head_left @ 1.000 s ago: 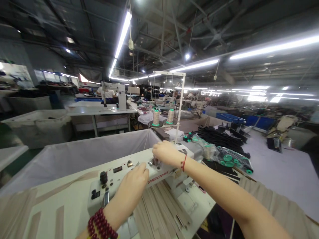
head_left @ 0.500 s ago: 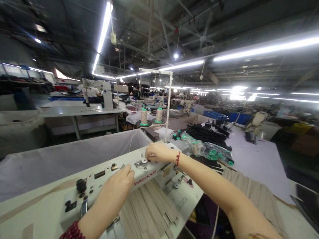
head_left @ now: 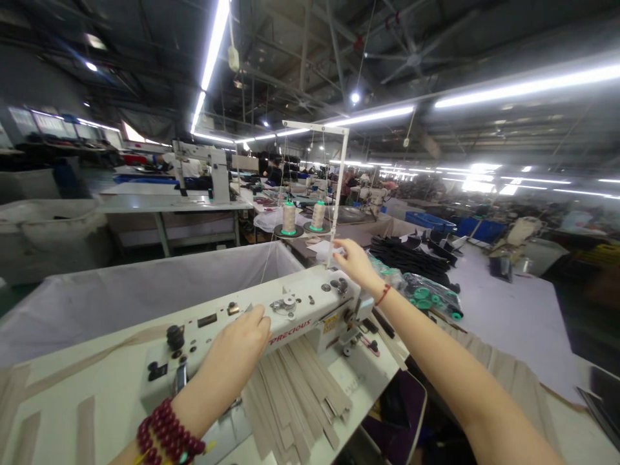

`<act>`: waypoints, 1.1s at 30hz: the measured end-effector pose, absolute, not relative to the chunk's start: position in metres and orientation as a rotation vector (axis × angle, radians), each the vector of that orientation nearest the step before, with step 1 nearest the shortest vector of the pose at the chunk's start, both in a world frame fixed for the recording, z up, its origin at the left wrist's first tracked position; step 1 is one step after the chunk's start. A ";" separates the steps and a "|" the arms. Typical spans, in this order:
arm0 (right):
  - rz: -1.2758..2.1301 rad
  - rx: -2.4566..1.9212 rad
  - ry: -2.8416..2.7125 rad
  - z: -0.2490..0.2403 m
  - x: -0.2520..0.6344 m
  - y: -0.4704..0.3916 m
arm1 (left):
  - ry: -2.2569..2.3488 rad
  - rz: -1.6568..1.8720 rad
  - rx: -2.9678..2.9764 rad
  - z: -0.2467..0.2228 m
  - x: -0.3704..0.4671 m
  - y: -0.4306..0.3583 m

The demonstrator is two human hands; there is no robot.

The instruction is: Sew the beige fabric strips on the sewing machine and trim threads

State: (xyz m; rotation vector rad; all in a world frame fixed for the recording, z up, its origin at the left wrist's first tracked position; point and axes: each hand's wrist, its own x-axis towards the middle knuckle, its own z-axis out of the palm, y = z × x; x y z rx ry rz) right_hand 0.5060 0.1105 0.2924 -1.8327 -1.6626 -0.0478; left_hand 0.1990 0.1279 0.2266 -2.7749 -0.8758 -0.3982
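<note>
A white sewing machine (head_left: 310,297) marked PRECIOUS stretches across the table. My left hand (head_left: 245,339) rests on top of its arm with fingers curled; whatever lies under the fingertips is hidden. Up at the thread stand's white post (head_left: 340,187), my right hand (head_left: 356,263) has its fingers bent near the post's lower part, and I cannot make out anything in them. Two beige thread cones (head_left: 289,218) with green bases stand behind the machine. Beige fabric strips (head_left: 295,394) lie fanned in front of the machine arm.
A white cloth-lined bin (head_left: 159,278) runs behind the machine. To the right are black pieces (head_left: 411,258), bagged green spools (head_left: 426,297) and beige cloth (head_left: 489,361). Another sewing machine (head_left: 220,174) stands on a table at the back left.
My right hand has moved from the small dial on the machine's top, right and up to the stand's post. My left hand stays on the machine. The view has shifted slightly.
</note>
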 end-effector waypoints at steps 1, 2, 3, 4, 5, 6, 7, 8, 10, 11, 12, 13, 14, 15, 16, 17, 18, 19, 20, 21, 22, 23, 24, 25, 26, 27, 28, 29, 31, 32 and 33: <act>-0.040 -1.838 -1.569 0.296 0.513 0.110 | -0.875 -0.399 -2.776 0.227 0.199 0.128; -0.011 -1.844 -1.501 0.297 0.519 0.110 | -0.873 -0.401 -2.776 0.226 0.199 0.128; 0.032 -1.848 -1.460 0.297 0.522 0.113 | -0.872 -0.404 -2.775 0.226 0.199 0.128; 0.078 -1.849 -1.438 0.295 0.522 0.117 | -0.871 -0.408 -2.773 0.226 0.199 0.129; 0.116 -1.847 -1.428 0.292 0.521 0.122 | -0.869 -0.412 -2.770 0.226 0.199 0.129; 0.142 -1.842 -1.424 0.288 0.517 0.128 | -0.867 -0.415 -2.767 0.225 0.199 0.129; 0.153 -1.836 -1.421 0.285 0.512 0.134 | -0.866 -0.417 -2.763 0.225 0.199 0.130; 0.153 -1.828 -1.419 0.283 0.506 0.139 | -0.865 -0.418 -2.760 0.224 0.199 0.130; 0.132 -1.808 -1.421 0.282 0.498 0.144 | -0.868 -0.420 -2.756 0.224 0.199 0.129; 0.115 -1.798 -1.428 0.284 0.496 0.142 | -0.870 -0.421 -2.757 0.224 0.199 0.129; 0.089 -1.788 -1.436 0.286 0.496 0.137 | -0.870 -0.422 -2.759 0.224 0.199 0.128; 0.053 -1.781 -1.442 0.288 0.498 0.128 | -0.870 -0.424 -2.762 0.224 0.199 0.128; 0.006 -1.783 -1.442 0.289 0.503 0.116 | -0.868 -0.423 -2.766 0.224 0.198 0.128; -0.051 -1.797 -1.433 0.287 0.509 0.100 | -0.865 -0.421 -2.772 0.224 0.198 0.129; -0.111 -1.825 -1.417 0.282 0.516 0.083 | -0.860 -0.420 -2.776 0.223 0.197 0.129; -0.167 -1.870 -1.395 0.272 0.524 0.063 | -0.853 -0.420 -2.780 0.222 0.197 0.131; -0.210 -1.932 -1.369 0.258 0.531 0.043 | -0.845 -0.421 -2.783 0.220 0.196 0.132; -0.229 -2.010 -1.352 0.241 0.537 0.024 | -0.836 -0.424 -2.783 0.219 0.196 0.134; -0.225 -2.099 -1.345 0.219 0.542 0.006 | -0.829 -0.428 -2.782 0.217 0.196 0.136; -0.191 -2.190 -1.362 0.196 0.545 -0.010 | -0.824 -0.432 -2.780 0.215 0.195 0.137; -0.145 -2.273 -1.393 0.172 0.547 -0.022 | -0.821 -0.435 -2.778 0.213 0.195 0.139; -0.114 -2.345 -1.416 0.150 0.547 -0.031 | -0.820 -0.438 -2.777 0.211 0.195 0.139; -0.093 -2.408 -1.434 0.129 0.546 -0.035 | -0.820 -0.441 -2.777 0.210 0.195 0.140; -0.088 -2.460 -1.443 0.111 0.545 -0.036 | -0.820 -0.443 -2.778 0.210 0.195 0.140; -0.090 -2.505 -1.447 0.097 0.543 -0.034 | -0.819 -0.442 -2.782 0.210 0.195 0.140; -0.096 -2.540 -1.447 0.086 0.541 -0.030 | -0.820 -0.441 -2.785 0.211 0.196 0.139; -0.104 -2.566 -1.445 0.078 0.540 -0.026 | -0.822 -0.440 -2.787 0.212 0.196 0.138; -0.112 -2.581 -1.441 0.073 0.540 -0.022 | -0.827 -0.439 -2.787 0.214 0.196 0.136; -0.131 -2.586 -1.425 0.068 0.542 -0.019 | -0.841 -0.441 -2.775 0.219 0.196 0.133; -0.143 -2.578 -1.409 0.067 0.544 -0.021 | -0.847 -0.443 -2.766 0.221 0.196 0.131; -0.156 -2.564 -1.388 0.068 0.547 -0.026 | -0.855 -0.443 -2.757 0.223 0.196 0.130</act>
